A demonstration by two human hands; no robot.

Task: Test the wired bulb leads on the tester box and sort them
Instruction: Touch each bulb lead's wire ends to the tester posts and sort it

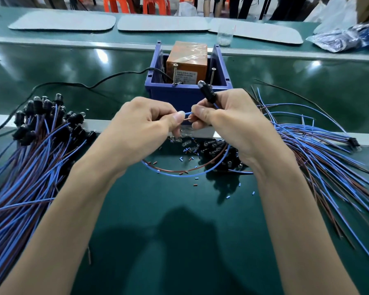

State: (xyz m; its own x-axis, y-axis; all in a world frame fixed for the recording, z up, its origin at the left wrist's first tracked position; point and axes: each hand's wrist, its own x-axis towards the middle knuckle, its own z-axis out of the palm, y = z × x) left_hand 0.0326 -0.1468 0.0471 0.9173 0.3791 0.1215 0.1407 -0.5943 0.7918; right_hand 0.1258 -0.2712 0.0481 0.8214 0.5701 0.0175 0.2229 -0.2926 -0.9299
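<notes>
A blue tester box [168, 92] stands at the table's middle, holding an orange block [188, 60] with two upright screws [175, 74]. In front of it, my right hand [232, 122] grips a black bulb socket [207, 91] with its bulb pointing up toward the box. Its blue and brown wires [179, 173] loop down under both hands. My left hand [145, 122] pinches the wire ends between thumb and fingers, right next to my right fingertips. A pile of wired bulbs [43, 116] lies at the left, and another bundle [311, 141] fans out at the right.
Small bulbs and cut bits of insulation [190, 147] litter the green belt below the box. A black cable [73, 84] runs left from the box. Grey mats [162, 23], a clear cup [224, 36] and plastic bags [345, 37] sit at the back.
</notes>
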